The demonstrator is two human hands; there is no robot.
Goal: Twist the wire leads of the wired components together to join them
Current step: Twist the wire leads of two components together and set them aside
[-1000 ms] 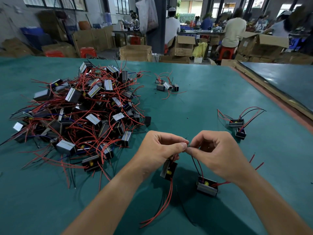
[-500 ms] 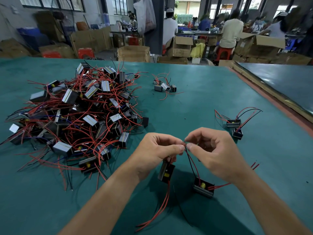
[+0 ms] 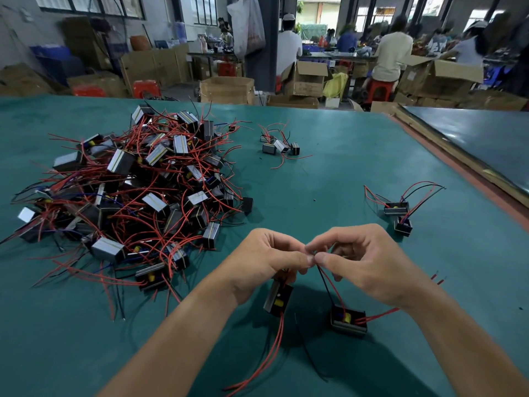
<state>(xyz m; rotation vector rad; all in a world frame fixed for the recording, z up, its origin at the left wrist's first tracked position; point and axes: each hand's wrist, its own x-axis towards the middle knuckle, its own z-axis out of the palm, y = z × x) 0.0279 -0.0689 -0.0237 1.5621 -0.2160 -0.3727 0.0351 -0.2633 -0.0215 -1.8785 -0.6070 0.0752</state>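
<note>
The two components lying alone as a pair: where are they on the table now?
In the head view, the pair lies on the green table, on its right side, just beyond the right hand, well apart from the big pile on the left.

A person's left forearm and right forearm are both bare, with skin showing all the way to the wrists. The left hand and right hand are bare too, with slim fingers and short, trimmed thumbnails.
</note>
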